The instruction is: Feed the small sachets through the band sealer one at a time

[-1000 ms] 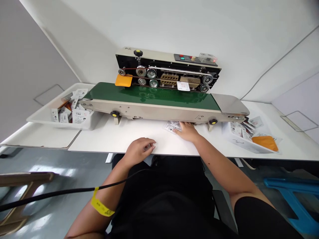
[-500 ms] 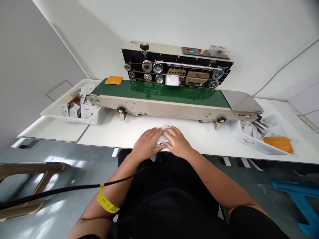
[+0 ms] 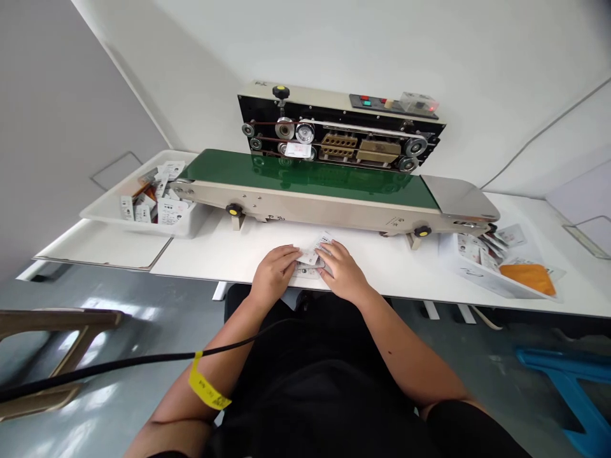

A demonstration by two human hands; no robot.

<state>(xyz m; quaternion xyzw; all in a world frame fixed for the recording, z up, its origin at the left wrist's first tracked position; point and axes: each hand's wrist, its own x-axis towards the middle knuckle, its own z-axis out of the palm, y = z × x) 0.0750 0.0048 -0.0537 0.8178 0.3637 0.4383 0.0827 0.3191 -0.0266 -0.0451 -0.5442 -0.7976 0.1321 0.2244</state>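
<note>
Between my hands, near the front edge of the white table, lie small white printed packets, overlapping one another. My left hand pinches the left corner of the upper packet between its thumb and fingers. From the other side my right hand grips the packets' right edge, fingers on top and thumb toward me. Beyond them stands a band sealing machine with rollers and a green conveyor belt. One white packet hangs upright at its rollers, just above the belt.
A white bin at the belt's left end holds several packets. Another white bin, on the right, holds packets and an orange packet. A black cable crosses my left forearm. A blue stool stands at lower right.
The white packet at the rollers has travelled left. The orange packet is gone from the belt's left end. My left hand has drawn back leftward, uncovering more of the packets.
</note>
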